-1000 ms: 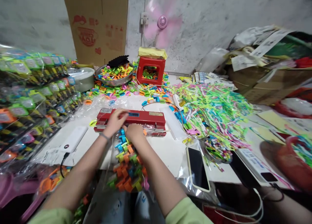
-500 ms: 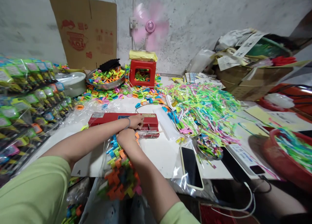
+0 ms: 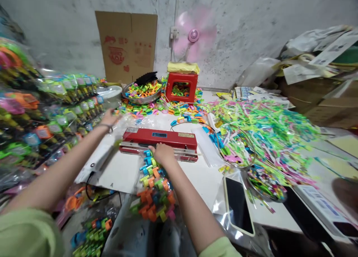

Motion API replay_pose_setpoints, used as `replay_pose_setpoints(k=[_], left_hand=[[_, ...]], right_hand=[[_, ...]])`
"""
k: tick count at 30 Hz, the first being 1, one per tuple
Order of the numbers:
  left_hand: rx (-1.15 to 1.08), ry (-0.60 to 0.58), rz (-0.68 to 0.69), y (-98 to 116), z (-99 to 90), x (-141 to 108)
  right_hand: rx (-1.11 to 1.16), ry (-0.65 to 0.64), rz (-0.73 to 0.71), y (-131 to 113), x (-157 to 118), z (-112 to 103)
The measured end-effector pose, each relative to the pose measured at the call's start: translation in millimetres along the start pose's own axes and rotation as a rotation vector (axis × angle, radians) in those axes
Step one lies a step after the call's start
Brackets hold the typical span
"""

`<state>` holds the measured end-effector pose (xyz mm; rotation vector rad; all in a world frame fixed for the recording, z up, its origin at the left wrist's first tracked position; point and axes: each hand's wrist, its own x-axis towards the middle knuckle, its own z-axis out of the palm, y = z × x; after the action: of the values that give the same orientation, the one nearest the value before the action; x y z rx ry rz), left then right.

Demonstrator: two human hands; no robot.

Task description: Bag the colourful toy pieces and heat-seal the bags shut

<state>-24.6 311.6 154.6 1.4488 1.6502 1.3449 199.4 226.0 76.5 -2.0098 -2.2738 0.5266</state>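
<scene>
My right hand [image 3: 164,154] is closed on the top of a clear plastic bag filled with small colourful plastic clips [image 3: 153,186]. The bag hangs over the table's front edge, its upper end against the front of a red bag sealer [image 3: 160,138]. Off to the left, my left hand [image 3: 110,118] reaches out with its fingers apart, beside a spread of clear plastic bags [image 3: 130,121]. Slight blur covers its fingertips, and nothing shows in them.
Bagged goods [image 3: 64,119] are heaped on the left. A metal bowl of clips [image 3: 142,98], a red stool [image 3: 181,75] and a spinning pink fan [image 3: 193,35] stand at the back. Colourful strips [image 3: 265,126] cover the right, with a phone [image 3: 239,205] in front.
My left hand has left the sealer's top and moved left to the clear plastic bags. My right hand still grips the bag of clips at the sealer. The view has turned left.
</scene>
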Motion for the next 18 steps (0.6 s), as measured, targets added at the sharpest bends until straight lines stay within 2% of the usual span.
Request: replay_pose_setpoints(k=[1,2,4,5,7,9,11,13,16,18], left_hand=[[-0.004,-0.042,-0.012,-6.3,3.7,-33.0],[-0.031,-0.137,-0.022,-12.9,10.2,-68.0],[-0.185,-0.430,0.026,-25.4,27.3,-136.1],[-0.173,-0.503,0.078,-30.5,36.1,-165.3],[0.014,-0.519,0.182,-37.3,51.1,-207.5],[0.230,-0.473,0.254,-39.8,60.4,-227.3],[0.359,-0.439,0.296,-38.6,62.7,-231.3],[0.401,-0.410,0.323,-34.7,57.1,-228.7],[0.351,-0.347,0.354,-27.3,33.1,-224.6],[0.289,-0.303,0.362,-24.3,6.6,-224.5]], right_hand=[[0.031,0.015,-0.034,5.6,-1.7,-1.5],[0.073,0.044,-0.068,11.7,-4.2,-2.1],[0.184,0.149,-0.112,24.4,-12.2,-0.9],[0.247,0.223,-0.118,30.5,-17.6,1.0],[0.374,0.364,-0.113,41.5,-30.5,6.1],[0.474,0.454,-0.104,50.7,-45.0,11.2],[0.533,0.495,-0.095,58.1,-59.8,14.4],[0.566,0.512,-0.104,62.7,-74.2,15.0],[0.651,0.521,-0.145,60.5,-93.7,12.5],[0.755,0.562,-0.158,50.8,-103.5,11.4]])
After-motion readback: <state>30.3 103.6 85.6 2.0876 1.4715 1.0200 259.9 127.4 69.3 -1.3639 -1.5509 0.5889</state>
